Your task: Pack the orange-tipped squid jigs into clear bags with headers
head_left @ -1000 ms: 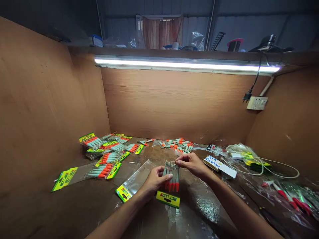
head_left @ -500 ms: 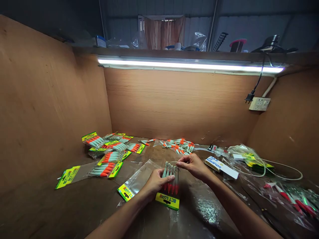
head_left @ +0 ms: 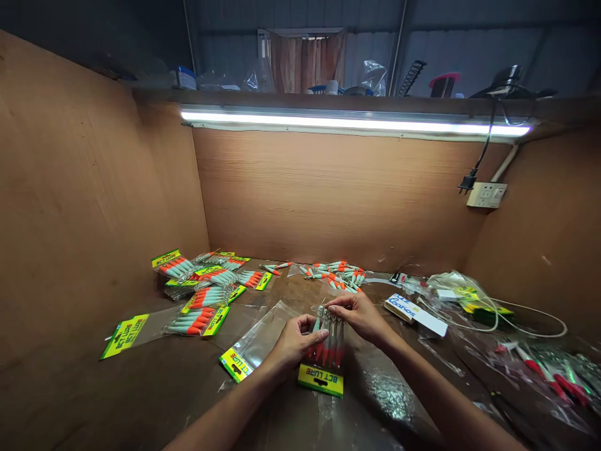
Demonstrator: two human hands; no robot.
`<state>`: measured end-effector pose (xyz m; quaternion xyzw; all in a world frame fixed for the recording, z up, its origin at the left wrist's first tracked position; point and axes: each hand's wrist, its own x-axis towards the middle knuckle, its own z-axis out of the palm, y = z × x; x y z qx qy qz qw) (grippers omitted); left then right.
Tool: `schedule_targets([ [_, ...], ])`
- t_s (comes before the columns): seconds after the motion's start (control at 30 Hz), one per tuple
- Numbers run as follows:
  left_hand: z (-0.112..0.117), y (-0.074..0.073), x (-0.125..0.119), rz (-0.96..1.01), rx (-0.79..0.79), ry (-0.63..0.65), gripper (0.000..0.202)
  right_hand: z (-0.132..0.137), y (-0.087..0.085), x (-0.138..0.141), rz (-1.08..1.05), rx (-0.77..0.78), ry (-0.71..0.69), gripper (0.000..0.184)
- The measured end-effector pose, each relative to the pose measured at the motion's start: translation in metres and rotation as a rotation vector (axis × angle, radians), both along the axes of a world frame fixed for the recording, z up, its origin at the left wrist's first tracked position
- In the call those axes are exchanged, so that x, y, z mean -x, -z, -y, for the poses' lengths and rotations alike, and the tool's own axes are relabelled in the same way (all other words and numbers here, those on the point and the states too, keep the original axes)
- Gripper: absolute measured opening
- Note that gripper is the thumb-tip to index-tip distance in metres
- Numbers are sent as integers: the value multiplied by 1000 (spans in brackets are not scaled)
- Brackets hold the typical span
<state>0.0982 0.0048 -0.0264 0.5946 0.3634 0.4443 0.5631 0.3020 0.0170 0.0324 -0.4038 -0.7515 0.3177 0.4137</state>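
Note:
Several orange-and-pale fishing lures lie side by side in a clear lure bag (head_left: 332, 351), whose yellow-green header card (head_left: 321, 379) points toward me. My left hand (head_left: 297, 343) is closed on the bag's left side, thumb across the front. At the far end, by the wire hooks (head_left: 328, 315), my right hand (head_left: 361, 318) pinches with thumb and fingers. Whether it grips the plastic edge or a hook is too small to tell. Beside my left forearm lies a flat clear bag (head_left: 263, 338) with the same kind of header.
Filled lure packs (head_left: 206, 294) are heaped at the left, near another header bag (head_left: 124, 336). Loose lures (head_left: 335, 274) lie at the back. To the right are a marked white box (head_left: 402, 307), a white cord (head_left: 530, 305) and red-white lures (head_left: 539, 369) in plastic.
The lure bag has shifted slightly right and turned a little. My right hand has moved slightly left along the hook end. My left hand keeps its hold.

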Motion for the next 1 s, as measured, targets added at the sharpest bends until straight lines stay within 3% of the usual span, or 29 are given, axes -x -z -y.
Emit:
schedule_targets([
  [0.3, -4, 6, -1, -5, 18, -72, 45, -1, 0, -2, 17, -57, -10, 22],
  [0.57, 4, 0, -2, 26, 65, -25, 47, -1, -2, -2, 38, -75, -20, 21],
  [0.77, 3, -1, -2, 23, -4, -56, 39, 0, -4, -7, 3, -65, -109, 20],
  [1.0, 1, 0, -2, 4, -90, -56, 38, -4, 0, -8, -12, -41, -95, 21],
])
